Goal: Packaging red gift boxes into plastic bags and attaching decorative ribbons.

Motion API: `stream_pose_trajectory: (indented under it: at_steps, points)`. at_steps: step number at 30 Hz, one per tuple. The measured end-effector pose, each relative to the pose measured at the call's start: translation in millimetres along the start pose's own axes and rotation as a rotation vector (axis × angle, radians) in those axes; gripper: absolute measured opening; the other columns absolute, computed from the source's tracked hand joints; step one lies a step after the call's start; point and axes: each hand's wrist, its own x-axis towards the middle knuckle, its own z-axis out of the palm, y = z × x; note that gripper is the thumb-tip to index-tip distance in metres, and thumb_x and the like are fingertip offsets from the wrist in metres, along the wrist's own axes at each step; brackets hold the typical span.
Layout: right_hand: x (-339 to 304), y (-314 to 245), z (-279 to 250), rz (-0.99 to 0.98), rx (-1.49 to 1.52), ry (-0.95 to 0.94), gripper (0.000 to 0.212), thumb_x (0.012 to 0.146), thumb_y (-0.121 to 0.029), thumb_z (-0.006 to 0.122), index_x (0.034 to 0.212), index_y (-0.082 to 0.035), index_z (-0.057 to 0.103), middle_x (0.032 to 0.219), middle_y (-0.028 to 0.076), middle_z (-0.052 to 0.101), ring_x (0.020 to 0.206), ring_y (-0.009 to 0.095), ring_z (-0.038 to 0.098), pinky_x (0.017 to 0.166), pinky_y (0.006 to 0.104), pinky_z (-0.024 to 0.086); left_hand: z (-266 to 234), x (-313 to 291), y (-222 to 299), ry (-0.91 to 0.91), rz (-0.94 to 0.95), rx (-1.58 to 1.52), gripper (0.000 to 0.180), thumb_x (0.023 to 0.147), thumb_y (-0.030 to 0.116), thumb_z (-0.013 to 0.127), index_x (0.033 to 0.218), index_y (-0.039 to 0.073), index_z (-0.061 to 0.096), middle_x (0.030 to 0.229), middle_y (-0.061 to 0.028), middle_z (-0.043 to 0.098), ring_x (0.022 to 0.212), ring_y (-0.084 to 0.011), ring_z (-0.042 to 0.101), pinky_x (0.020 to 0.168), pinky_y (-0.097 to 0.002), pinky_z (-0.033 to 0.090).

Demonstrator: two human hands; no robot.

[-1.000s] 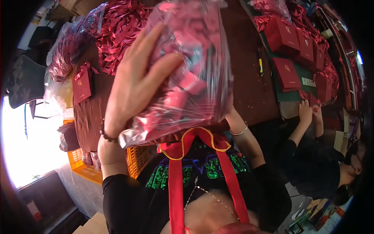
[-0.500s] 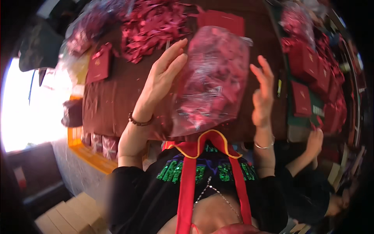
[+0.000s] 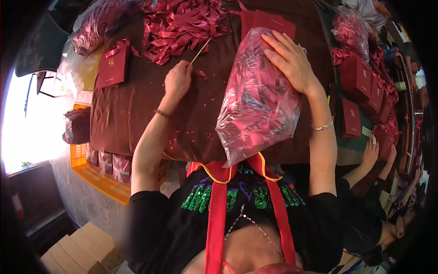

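My left hand [image 3: 178, 80] is closed around one end of a thin pale stick [image 3: 200, 50], whose far tip reaches toward a loose heap of dark red ribbons [image 3: 182, 27]. The stick's exact kind is unclear. In front of me lies a clear plastic bag [image 3: 260, 105] filled with red ribbon pieces. My right hand [image 3: 292, 64] rests flat on the upper right part of this bag, fingers stretched out. Flat dark red paper bags [image 3: 280, 23] stick out from behind it at the far side.
Brown cloth [image 3: 132, 109] with red scraps covers the table. At left are a dark red gift bag [image 3: 112, 68] and an orange crate [image 3: 98, 176] holding wrapped packs. A green-topped table [image 3: 351, 148] with more red bags stands at right, where a co-worker's hands [image 3: 372, 153] show.
My left hand has moved left and closed on the stick. My right hand has come down onto the plastic bag, which has shifted slightly right.
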Motion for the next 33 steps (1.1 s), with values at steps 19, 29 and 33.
stream_pose_trajectory:
  at_steps: [19, 29, 33]
  points:
    - [0.8, -4.2, 5.4, 0.043, -0.075, 0.026, 0.037, 0.092, -0.038, 0.035, 0.126, -0.034, 0.05, 0.146, 0.002, 0.031, 0.134, 0.033, 0.027, 0.103, 0.0615, 0.025, -166.4, -66.9, 202.5, -0.101, 1.186, 0.682, 0.02, 0.062, 0.013, 0.058, 0.08, 0.006, 0.054, 0.07, -0.0028, 0.045, 0.067, -0.019, 0.049, 0.059, -0.0323, 0.038]
    - [5.4, -9.5, 0.5, 0.132, 0.461, 0.37, 0.047, 0.095, -0.04, 0.033, 0.134, -0.016, 0.043, 0.146, 0.013, 0.029, 0.135, 0.036, 0.024, 0.109, 0.0461, 0.024, -209.6, -32.1, 230.9, 0.006, 1.21, 0.638, 0.017, 0.067, 0.006, 0.06, 0.084, 0.005, 0.056, 0.067, -0.0078, 0.047, 0.066, -0.0254, 0.053, 0.059, -0.0371, 0.04]
    - [-2.7, -10.3, 4.4, 0.378, 0.819, 0.502, 0.068, 0.094, -0.045, 0.037, 0.142, 0.0, 0.021, 0.146, 0.023, 0.021, 0.138, 0.034, 0.017, 0.11, 0.0385, 0.02, -180.6, -7.1, 234.7, 0.021, 1.295, 0.745, 0.015, 0.068, 0.007, 0.06, 0.083, 0.006, 0.056, 0.071, -0.0067, 0.052, 0.071, -0.0253, 0.055, 0.062, -0.0366, 0.043]
